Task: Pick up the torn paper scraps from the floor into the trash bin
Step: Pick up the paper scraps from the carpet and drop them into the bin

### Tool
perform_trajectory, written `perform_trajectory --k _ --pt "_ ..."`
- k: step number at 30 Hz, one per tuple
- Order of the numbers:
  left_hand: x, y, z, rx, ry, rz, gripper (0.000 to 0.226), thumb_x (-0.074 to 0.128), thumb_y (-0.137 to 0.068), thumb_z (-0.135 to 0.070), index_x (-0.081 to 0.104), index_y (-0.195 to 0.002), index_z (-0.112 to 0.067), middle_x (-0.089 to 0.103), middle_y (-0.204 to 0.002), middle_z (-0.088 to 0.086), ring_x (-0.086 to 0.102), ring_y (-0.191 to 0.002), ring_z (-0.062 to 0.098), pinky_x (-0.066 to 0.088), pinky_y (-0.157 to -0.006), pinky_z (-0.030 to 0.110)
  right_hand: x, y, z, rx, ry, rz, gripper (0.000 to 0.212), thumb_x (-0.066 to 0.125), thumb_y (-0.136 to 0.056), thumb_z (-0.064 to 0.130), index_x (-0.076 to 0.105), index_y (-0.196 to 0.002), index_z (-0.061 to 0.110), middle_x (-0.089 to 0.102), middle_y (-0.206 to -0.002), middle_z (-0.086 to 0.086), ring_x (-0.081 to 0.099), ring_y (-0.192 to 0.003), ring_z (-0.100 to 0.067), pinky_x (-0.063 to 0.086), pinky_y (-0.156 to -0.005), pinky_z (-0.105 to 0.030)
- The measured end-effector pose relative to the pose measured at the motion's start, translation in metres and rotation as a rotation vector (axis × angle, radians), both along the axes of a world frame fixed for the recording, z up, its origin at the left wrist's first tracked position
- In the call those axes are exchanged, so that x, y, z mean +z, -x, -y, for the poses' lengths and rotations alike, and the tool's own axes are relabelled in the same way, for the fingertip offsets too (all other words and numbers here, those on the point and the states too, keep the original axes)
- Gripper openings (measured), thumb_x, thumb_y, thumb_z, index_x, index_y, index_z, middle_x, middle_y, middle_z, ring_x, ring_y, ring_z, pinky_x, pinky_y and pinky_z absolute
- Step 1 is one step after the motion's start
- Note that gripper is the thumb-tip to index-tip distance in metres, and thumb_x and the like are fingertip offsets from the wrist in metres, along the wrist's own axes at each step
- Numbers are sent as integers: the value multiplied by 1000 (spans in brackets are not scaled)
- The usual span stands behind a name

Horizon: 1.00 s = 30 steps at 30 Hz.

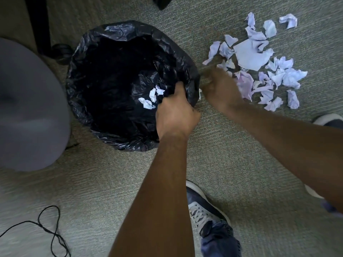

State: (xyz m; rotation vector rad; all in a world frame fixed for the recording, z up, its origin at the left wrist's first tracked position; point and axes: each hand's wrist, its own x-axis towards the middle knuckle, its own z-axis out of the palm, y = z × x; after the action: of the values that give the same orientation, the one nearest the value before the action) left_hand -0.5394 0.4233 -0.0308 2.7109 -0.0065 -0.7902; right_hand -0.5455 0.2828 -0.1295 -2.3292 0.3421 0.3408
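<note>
A trash bin lined with a black plastic bag (111, 34) stands on the carpet at centre left. A few white paper scraps (151, 99) lie inside it near its right rim. My left hand (176, 112) grips the bag's right rim, fingers curled over the edge. My right hand (220, 89) is blurred, just right of the bin at the near edge of a pile of torn pale paper scraps (256, 58) on the floor. Whether it holds a scrap I cannot tell.
A grey chair seat (27, 104) and a black chair leg with a caster (61, 50) sit left of the bin. A black cable (50, 229) loops at the bottom left. My shoes (202, 206) stand below and right of the pile.
</note>
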Motion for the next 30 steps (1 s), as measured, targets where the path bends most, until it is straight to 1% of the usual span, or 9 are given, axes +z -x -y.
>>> perform_trajectory --k 2,5,7,11,14,17,21,26,30 --pt "-2 0 -2 5 11 23 54 55 -75 -14 42 -128 -18 63 -76 8 63 -76 34 55 -76 43 -23 9 0 403 153 -223 63 65 -87 14 44 -147 13 39 -153 -14 53 -127 -39 52 -97 -44" --pt "-3 0 -2 8 31 46 52 53 -75 -13 44 -126 -17 63 -78 11 63 -75 35 55 -75 44 -41 7 -9 620 295 -374 77 62 -91 34 25 -157 22 15 -164 -6 34 -142 -39 47 -105 -52" --pt "-3 1 -2 11 38 46 51 55 -74 -13 44 -124 -18 63 -80 10 63 -77 35 55 -76 44 -49 4 -17 653 313 -371 76 49 -87 48 29 -155 20 19 -162 -12 33 -141 -40 46 -105 -55" --pt "-8 0 -4 14 50 48 51 58 -75 -16 44 -123 -19 63 -80 7 64 -77 33 56 -76 44 -54 8 -28 658 340 -391 71 57 -93 45 33 -154 19 33 -154 -13 35 -136 -39 46 -102 -54" --pt "-8 1 -4 4 62 58 50 58 -76 -16 43 -124 -18 65 -81 9 65 -78 34 56 -75 44 -52 15 -35 743 375 -334 68 46 -94 47 32 -155 19 32 -155 -14 35 -138 -38 47 -102 -53" --pt "-8 0 -4 1 62 31 60 58 -76 -15 39 -132 -18 65 -87 9 64 -85 33 55 -79 44 -42 26 -43 845 409 -413 65 53 -99 41 33 -155 15 30 -157 -12 34 -142 -32 44 -107 -48" --pt "-8 0 -4 4 64 16 62 59 -74 -16 38 -132 -17 64 -84 6 64 -83 32 55 -79 45 -34 46 -54 993 452 -455 45 37 -107 14 34 -150 1 34 -156 -19 36 -143 -34 40 -112 -46" --pt "-10 1 -3 -6 59 29 60 58 -73 -16 39 -129 -16 63 -81 5 63 -79 31 55 -77 45 -34 62 -41 808 351 -409 32 41 -103 5 52 -131 -2 54 -134 -22 58 -119 -40 51 -96 -45" --pt "-5 1 1 -3 71 10 61 58 -75 -18 38 -132 -17 65 -88 11 63 -84 36 54 -81 47 -34 64 -29 40 40 -302 21 56 -90 3 66 -109 3 63 -108 -19 64 -96 -35 41 -73 -30"
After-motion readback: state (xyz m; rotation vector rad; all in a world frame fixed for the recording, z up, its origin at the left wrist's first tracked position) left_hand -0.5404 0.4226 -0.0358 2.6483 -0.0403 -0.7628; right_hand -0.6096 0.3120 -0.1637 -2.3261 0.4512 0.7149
